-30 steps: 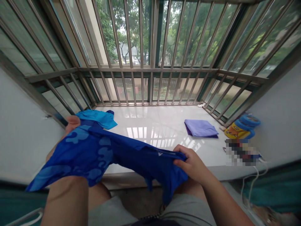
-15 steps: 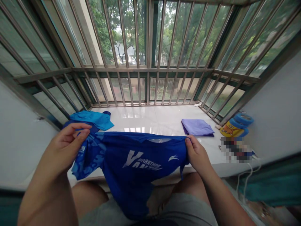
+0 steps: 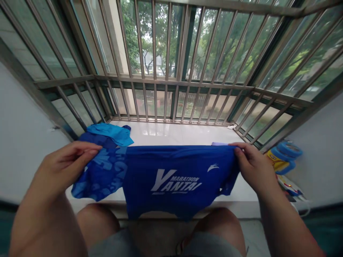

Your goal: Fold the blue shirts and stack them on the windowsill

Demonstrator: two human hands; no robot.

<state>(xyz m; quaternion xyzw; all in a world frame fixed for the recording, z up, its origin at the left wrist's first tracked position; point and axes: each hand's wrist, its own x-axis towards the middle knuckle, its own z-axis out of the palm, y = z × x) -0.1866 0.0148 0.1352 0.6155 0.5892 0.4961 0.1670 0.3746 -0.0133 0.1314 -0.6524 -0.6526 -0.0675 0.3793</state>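
A blue shirt (image 3: 177,175) is held up and pulled wide in front of the white ledge (image 3: 166,134). One side is pinched between the fingers of the left hand (image 3: 65,160), and the other between those of the right hand (image 3: 253,165).

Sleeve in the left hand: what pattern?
The sleeve has light blue blotches on darker blue; head view shows it best.

Free room over white ledge (image 3: 171,134) between shirt (image 3: 144,175) and metal bars (image 3: 171,82)

Lilac cloth (image 3: 219,144) mostly hidden behind shirt (image 3: 179,162), container (image 3: 286,157) partly behind right hand (image 3: 253,166)
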